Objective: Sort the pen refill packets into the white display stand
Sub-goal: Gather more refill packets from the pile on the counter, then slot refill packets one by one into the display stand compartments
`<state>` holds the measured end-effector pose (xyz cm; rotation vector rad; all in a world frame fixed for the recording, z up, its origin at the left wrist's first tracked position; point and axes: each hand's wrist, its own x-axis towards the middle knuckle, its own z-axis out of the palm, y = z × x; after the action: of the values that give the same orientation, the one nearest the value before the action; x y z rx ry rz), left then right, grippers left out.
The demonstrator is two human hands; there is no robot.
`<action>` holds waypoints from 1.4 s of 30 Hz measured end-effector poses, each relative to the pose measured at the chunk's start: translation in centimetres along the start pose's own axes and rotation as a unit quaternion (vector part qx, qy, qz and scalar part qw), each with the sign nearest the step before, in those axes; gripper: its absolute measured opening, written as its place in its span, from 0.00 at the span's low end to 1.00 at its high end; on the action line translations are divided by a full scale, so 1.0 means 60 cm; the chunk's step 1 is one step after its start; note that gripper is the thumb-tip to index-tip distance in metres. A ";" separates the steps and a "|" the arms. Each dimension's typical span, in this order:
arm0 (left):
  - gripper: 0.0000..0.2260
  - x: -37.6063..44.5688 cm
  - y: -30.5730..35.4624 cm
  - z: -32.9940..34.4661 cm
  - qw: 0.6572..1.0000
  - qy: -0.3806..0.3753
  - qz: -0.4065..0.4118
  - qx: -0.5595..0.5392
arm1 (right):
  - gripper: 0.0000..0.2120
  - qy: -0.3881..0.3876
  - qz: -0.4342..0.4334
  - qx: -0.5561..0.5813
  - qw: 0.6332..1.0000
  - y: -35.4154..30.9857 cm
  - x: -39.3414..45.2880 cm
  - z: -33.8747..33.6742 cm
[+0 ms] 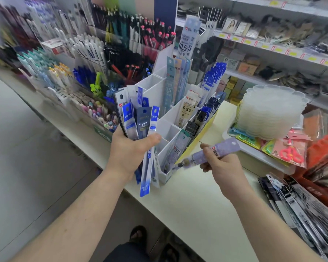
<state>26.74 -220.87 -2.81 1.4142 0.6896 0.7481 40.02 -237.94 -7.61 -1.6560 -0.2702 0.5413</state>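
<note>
Holding a fanned bunch of pen refill packets [138,127] upright in the left hand [130,148], with the fingers wrapped round their lower halves and the thumb clamped across the front, so that fist is properly grasping the lot just to the near left of the white display stand [165,118]. The right hand [221,163] pinches a single lilac packet [210,153] between thumb and fingers, gripping it around the middle, header end pointing up to the right and its lower end angled down toward the near compartments of the stand. Honestly these things look like they weigh nothing: thin plastic sleeves with a card header and a few skinny refills inside, so fairly stiff lengthwise but bendy if you squeeze sideways. I'd guess the glossy film is slippery too, and the bunch is already splaying, with one blue packet hanging well below the fist over the white counter [197,195]. Best grip, I reckon, is mid-length or a bit above, flat between thumb and fingertips, then lead with the bottom edge into a slot so it doesn't buckle. The stand already has packets standing in its far and right compartments, with several near-left slots looking free. More dark packets [299,203] lie on the counter at the near right, and a stack of clear trays [271,112] sits to the right of the stand.
</note>
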 end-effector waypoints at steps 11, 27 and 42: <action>0.12 0.000 -0.005 0.001 1.000 0.009 -0.010 0.023 | 0.07 0.007 -0.034 -0.193 0.981 0.024 0.046 0.050; 0.12 -0.004 0.006 0.005 1.000 0.008 -0.002 0.014 | 0.16 -0.085 -0.081 -0.414 0.903 0.050 0.053 0.098; 0.16 -0.016 0.017 0.067 0.992 -0.068 -0.064 -0.083 | 0.10 -0.044 -0.053 -0.039 0.997 -0.074 -0.073 0.012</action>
<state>29.33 -224.03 -1.62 1.2446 0.5920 0.5879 36.47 -238.67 -2.47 -1.6837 -0.4469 0.5305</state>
